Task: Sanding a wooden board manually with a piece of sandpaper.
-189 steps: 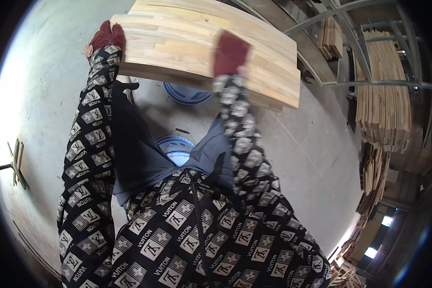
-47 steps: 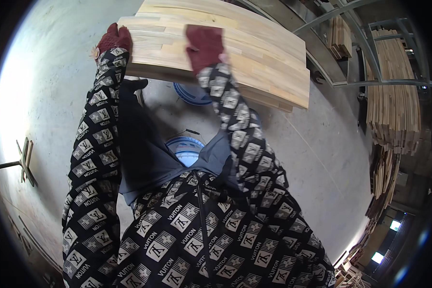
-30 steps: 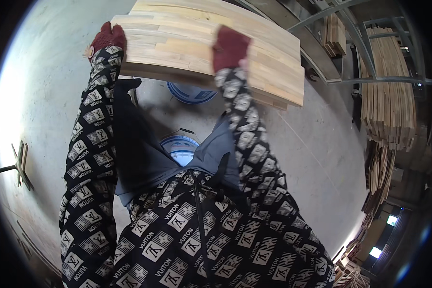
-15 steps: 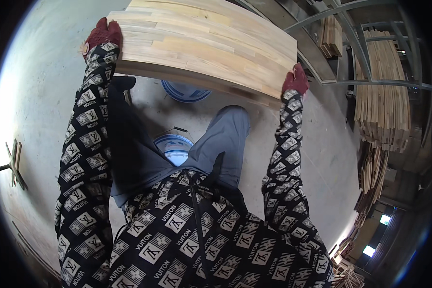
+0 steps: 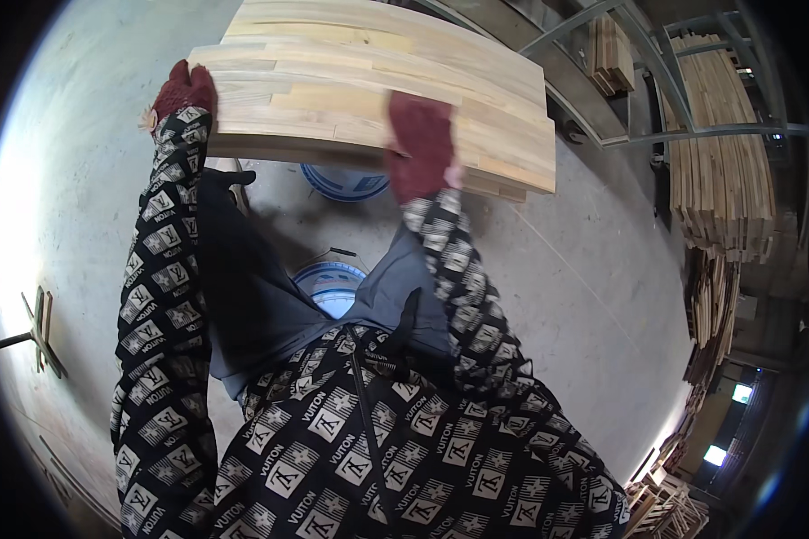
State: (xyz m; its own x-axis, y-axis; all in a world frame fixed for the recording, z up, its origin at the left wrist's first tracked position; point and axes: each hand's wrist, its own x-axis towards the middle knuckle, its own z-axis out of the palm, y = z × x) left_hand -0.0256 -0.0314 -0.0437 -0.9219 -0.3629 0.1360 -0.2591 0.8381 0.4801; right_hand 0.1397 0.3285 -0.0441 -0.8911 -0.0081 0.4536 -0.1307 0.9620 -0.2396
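Note:
Pale wooden panels (image 5: 333, 81), made of glued strips, lie stacked in front of me at about knee height. The top one sits slightly askew over the wood beneath. In a dark red glove, my left hand (image 5: 186, 92) grips the left end of the panel, its fingers along the edge. My right hand (image 5: 420, 146), in a matching glove, is over the panel's near edge, right of the middle. Motion smears it, so its fingers and any contact with the wood are unclear.
Blue-and-white buckets stand below: one (image 5: 343, 182) under the panels' near edge, another (image 5: 330, 286) between my legs. At right, a metal frame rack (image 5: 692, 136) stands by stacked boards (image 5: 715, 171). A wooden stand (image 5: 40, 332) is on the floor at far left.
My right hand has left the panel's right end and swung left over its near edge. My left hand stays at the left end. The view has shifted slightly.

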